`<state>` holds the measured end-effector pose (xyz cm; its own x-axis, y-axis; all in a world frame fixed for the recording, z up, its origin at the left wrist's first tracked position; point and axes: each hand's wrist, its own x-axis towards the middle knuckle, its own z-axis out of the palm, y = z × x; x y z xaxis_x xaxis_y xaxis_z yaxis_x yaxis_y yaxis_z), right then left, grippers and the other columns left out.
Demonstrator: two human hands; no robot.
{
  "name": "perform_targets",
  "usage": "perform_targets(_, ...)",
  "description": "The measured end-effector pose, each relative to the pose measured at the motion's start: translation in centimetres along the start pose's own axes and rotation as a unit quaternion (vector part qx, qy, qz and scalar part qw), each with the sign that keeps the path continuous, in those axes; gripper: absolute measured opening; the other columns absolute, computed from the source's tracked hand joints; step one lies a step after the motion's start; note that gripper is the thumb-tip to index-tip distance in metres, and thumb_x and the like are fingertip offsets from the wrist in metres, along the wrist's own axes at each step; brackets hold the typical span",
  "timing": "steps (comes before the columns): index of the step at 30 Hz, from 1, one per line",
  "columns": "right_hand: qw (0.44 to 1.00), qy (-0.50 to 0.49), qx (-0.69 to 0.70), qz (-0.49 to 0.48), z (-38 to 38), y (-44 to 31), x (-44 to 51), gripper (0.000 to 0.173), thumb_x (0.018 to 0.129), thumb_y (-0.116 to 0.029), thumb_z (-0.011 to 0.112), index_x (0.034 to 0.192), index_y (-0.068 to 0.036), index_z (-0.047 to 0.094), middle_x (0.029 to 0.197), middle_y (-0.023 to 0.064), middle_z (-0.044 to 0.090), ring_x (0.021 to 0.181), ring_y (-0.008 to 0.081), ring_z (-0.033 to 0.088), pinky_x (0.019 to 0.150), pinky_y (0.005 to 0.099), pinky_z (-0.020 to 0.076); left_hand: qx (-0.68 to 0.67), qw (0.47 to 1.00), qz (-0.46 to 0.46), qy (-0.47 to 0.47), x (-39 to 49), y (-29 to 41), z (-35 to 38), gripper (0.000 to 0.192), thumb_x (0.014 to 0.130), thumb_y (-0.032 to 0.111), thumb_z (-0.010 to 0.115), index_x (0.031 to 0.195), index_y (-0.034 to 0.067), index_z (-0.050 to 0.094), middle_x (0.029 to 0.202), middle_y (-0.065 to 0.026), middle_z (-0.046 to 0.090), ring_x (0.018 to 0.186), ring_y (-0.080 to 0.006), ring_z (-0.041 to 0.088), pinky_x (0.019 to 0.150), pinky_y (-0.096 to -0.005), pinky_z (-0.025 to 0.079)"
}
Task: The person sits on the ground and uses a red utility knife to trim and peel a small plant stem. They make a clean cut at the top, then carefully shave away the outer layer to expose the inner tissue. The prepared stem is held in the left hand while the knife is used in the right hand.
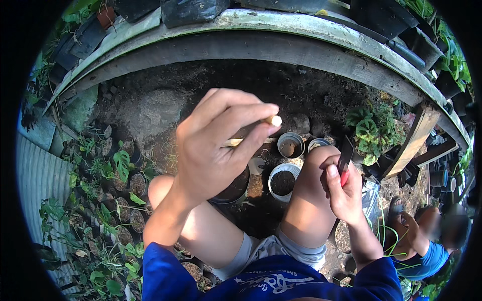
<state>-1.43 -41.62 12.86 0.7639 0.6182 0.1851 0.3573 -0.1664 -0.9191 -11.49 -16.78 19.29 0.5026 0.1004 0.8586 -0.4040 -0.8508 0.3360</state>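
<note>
My left hand (222,146) is raised in front of me, its thumb and fingertips pinching a small pale piece (276,120) with a round end, perhaps a cut stem or stick. At my right knee, my right hand (344,188) grips the red handle of a dark-bladed cutting tool (345,154), its blade pointing up and away. Whether it is a knife or pruning shears I cannot tell. Beyond my knees stand a grey pot (290,145) and a white-rimmed pot with dark soil (284,182). A larger pot of soil (231,188) is partly hidden behind my left hand and forearm.
Many small potted plants (124,207) crowd the left. A curved-looking ledge (263,22) bearing black containers crosses the far side. Right are a leafy plant (371,131), a wooden post (412,143) and another person in a blue shirt (425,259), sitting low near long green leaves.
</note>
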Motion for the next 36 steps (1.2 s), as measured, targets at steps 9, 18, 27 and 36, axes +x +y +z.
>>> perform_targets(9,0.917,0.204,0.039,-0.341,5.9,-4.0,9.8,0.026,0.106,-0.020,0.049,0.087,-0.004,0.055,0.067,-0.0005,0.054,0.056,0.0036,0.043,0.050,0.0210,0.0330,0.059,0.944,0.314,0.084,6.3,-7.8,6.1,0.035,0.068,-0.004,0.080,0.102,0.004,0.074,0.094,-0.0076,0.071,0.082,-0.0213,0.067,0.068,-0.0301,0.056)
perform_targets(18,0.937,0.213,0.029,-0.277,6.2,-1.5,13.7,0.028,0.099,-0.009,0.060,0.076,-0.003,0.046,0.053,0.0059,0.040,0.047,0.0112,0.036,0.045,0.0283,0.0343,0.026,0.942,0.316,0.108,6.5,-11.1,9.0,0.036,0.070,-0.007,0.080,0.104,0.004,0.074,0.098,-0.0093,0.071,0.085,-0.0207,0.070,0.071,-0.0291,0.060)
perform_targets(27,0.933,0.214,0.021,-0.288,6.9,-0.5,14.6,0.027,0.099,-0.011,0.060,0.076,-0.003,0.049,0.052,0.0051,0.042,0.046,0.0085,0.038,0.044,0.0279,0.0354,-0.009,0.935,0.330,0.128,7.2,-11.4,9.4,0.035,0.071,-0.003,0.081,0.104,0.005,0.075,0.097,-0.0072,0.070,0.084,-0.0194,0.071,0.071,-0.0287,0.060)
perform_targets(36,0.935,0.204,0.030,-0.288,7.2,-0.9,15.3,0.026,0.100,-0.014,0.060,0.077,-0.002,0.052,0.051,0.0078,0.043,0.046,0.0102,0.040,0.045,0.0290,0.0375,-0.025,0.935,0.321,0.151,7.2,-11.0,9.6,0.034,0.070,0.000,0.083,0.103,0.006,0.075,0.094,-0.0051,0.070,0.082,-0.0184,0.071,0.070,-0.0277,0.060)
